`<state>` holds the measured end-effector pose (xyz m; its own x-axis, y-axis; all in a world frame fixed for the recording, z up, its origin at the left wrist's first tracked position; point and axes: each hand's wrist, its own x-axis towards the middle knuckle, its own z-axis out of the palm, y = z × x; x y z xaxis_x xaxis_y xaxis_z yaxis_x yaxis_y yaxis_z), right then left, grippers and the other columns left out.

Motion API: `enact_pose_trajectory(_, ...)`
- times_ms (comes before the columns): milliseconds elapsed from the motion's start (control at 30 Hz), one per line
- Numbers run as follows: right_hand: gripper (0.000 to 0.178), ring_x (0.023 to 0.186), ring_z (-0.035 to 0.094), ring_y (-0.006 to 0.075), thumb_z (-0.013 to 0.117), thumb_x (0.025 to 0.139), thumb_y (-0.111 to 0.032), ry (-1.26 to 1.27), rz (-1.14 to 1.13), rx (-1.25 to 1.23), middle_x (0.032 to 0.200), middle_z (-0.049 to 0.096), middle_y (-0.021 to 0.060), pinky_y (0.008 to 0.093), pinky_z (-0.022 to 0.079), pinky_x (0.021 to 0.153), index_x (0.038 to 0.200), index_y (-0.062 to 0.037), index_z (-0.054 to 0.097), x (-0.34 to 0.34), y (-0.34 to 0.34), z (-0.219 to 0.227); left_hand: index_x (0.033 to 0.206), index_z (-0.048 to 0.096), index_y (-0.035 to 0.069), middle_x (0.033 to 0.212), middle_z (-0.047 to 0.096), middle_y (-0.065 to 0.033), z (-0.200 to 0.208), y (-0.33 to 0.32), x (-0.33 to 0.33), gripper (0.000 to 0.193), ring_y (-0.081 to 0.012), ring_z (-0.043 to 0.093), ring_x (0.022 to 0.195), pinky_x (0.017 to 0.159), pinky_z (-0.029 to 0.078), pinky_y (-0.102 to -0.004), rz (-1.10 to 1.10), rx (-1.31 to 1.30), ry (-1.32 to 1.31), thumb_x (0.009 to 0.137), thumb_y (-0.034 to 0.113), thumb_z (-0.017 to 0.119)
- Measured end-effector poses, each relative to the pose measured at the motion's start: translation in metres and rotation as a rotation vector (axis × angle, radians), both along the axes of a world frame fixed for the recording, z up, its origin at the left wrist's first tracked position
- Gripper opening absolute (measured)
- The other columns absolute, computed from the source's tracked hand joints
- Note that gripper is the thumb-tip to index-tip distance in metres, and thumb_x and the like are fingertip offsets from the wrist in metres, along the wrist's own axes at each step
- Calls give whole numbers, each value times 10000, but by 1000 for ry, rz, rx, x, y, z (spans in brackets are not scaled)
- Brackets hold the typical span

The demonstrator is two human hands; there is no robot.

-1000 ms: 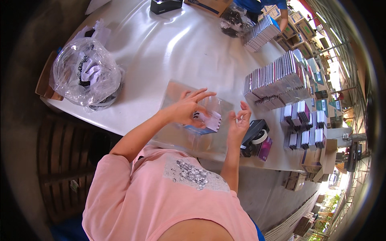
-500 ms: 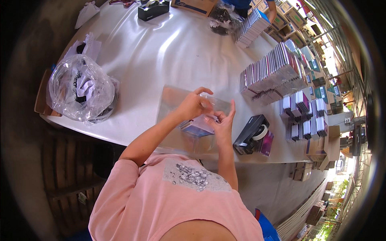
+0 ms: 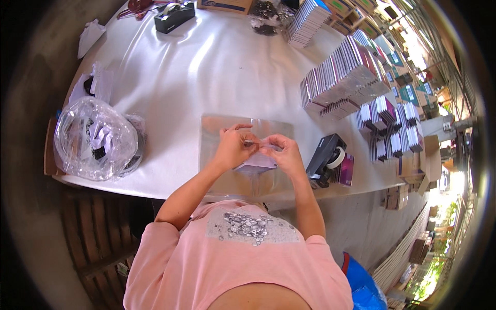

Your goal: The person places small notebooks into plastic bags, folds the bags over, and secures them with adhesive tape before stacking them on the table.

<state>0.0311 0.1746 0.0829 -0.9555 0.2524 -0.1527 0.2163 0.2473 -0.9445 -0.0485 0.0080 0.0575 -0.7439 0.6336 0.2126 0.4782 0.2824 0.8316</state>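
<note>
A small bundle of notebooks with a pale purple top [image 3: 258,164] lies near the table's front edge, on a wide clear plastic sheet [image 3: 211,137]. Above the bundle, my left hand [image 3: 237,147] has thumb and forefinger pinched, its other fingers partly stretched. My right hand [image 3: 284,154] meets it from the right, thumb and fingertips pressed together. Something thin seems to be between the fingertips, too small to name. To the right of my right hand stands a black tape dispenser [image 3: 324,155] with a pale roll, beside a purple notebook [image 3: 346,170].
Rows of stacked spiral notebooks [image 3: 336,77] and smaller bundles [image 3: 385,129] fill the right side. A clear plastic bag of scraps [image 3: 95,139] sits at the left edge. Another tape dispenser [image 3: 174,17] and a cardboard box [image 3: 225,5] stand at the far side.
My hands have drawn lower and flatter over the bundle, and my right fingers, which were raised, have folded into a pinch. The whole view has shifted slightly.
</note>
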Motion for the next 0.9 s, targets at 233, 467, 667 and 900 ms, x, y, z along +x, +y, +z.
enact_pose_trajectory(233,179,1104,515,275,759,650,-96,311,-87,551,1236,518,87,397,409,910,818,-150,731,15,-15,-2,1232,546,151,918,684,52,21,1,17,556,-229,481,1189,905,236,-515,93,-119,234,710,158,737)
enact_pose_trajectory(467,141,1269,378,239,713,699,-115,323,-149,716,1387,405,43,446,268,1034,824,-175,735,25,-33,6,1469,-17,99,1107,656,49,35,-24,27,1017,-188,463,1231,943,214,-550,-137,-247,220,759,170,708)
enact_pose_trajectory(667,169,1284,378,232,625,774,-131,160,97,1169,1419,383,47,530,235,1028,902,-182,723,55,-47,25,1415,291,143,1298,540,24,4,-29,37,732,-132,427,1269,923,230,-535,-156,-274,481,762,75,612)
enact_pose_trajectory(900,290,1096,504,287,625,819,-100,107,-691,801,1232,492,146,363,436,888,1108,-99,612,120,29,-7,1222,575,191,1333,515,12,-2,-32,43,473,-91,476,1207,911,242,-492,-158,-294,640,771,53,547)
